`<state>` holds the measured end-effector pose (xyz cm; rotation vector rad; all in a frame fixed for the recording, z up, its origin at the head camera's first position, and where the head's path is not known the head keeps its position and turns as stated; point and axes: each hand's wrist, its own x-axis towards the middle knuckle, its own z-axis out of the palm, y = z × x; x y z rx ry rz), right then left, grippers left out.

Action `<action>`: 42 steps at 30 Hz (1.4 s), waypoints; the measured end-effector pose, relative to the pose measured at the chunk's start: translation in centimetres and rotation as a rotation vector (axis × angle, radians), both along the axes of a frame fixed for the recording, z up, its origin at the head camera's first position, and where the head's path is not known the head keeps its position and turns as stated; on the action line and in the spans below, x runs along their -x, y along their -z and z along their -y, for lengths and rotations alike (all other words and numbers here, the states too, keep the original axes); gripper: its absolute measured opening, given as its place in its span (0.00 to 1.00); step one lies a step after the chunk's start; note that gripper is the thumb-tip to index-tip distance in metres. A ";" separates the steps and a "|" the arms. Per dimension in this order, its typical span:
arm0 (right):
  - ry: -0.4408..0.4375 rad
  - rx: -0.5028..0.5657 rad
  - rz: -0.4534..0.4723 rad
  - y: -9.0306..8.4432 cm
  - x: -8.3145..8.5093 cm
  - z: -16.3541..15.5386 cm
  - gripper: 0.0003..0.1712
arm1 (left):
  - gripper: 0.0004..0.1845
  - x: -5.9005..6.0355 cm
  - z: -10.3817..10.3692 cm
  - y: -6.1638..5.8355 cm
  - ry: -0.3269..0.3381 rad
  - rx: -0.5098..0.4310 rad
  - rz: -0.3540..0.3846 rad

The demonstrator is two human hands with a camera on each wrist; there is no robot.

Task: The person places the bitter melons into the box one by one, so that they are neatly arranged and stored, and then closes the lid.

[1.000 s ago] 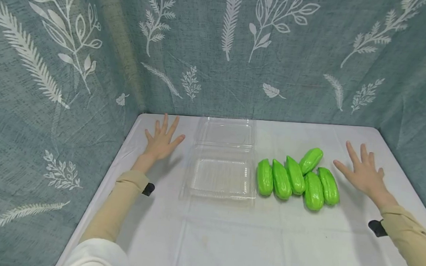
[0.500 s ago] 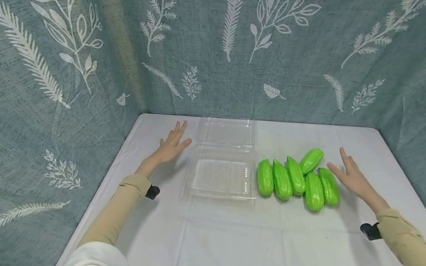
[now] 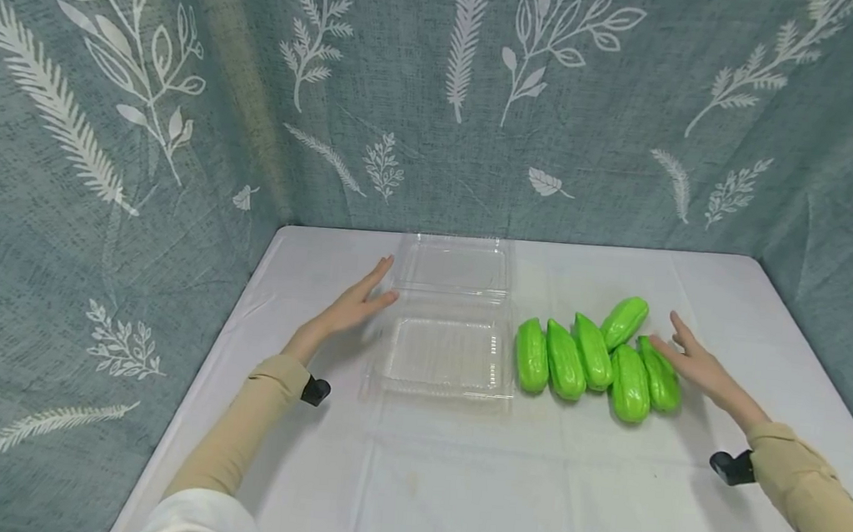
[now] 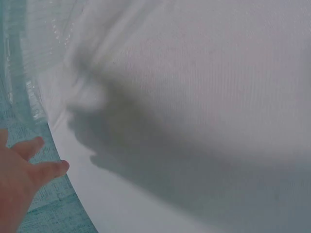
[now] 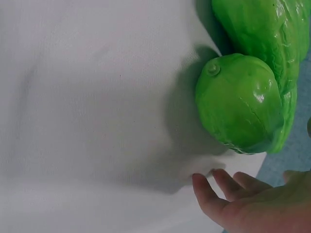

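Clearly, we see the fingers (image 3: 681,329) of the right hand (image 3: 702,373) parted, holding nothing. Close by, at about nine o'clock from that hand in the head view, lies the nearest green vegetable (image 3: 661,383), its long axis running eleven to five; the left hand (image 3: 351,306) is well apart from it. Those fingers, straight and empty, have the opened clear container (image 3: 442,352) toward four o'clock.

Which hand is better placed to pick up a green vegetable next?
Probably the right hand: it is empty and close by the rightmost green vegetable. The left hand, also empty, is across the clear container from all of them.
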<state>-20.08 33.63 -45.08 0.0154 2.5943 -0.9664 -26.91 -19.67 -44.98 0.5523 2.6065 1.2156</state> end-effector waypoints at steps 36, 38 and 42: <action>0.054 -0.045 -0.073 4.2 1.4 -1.9 0.53 | 0.22 -1.7 -2.9 -0.6 -0.054 -0.208 -0.175; 0.062 -0.033 -0.068 4.7 1.7 -2.2 0.56 | 0.22 -1.7 -2.9 -0.6 -0.060 -0.203 -0.168; 0.071 -0.011 -0.060 5.4 2.1 -2.6 0.62 | 0.23 -1.7 -2.9 -0.6 -0.066 -0.196 -0.163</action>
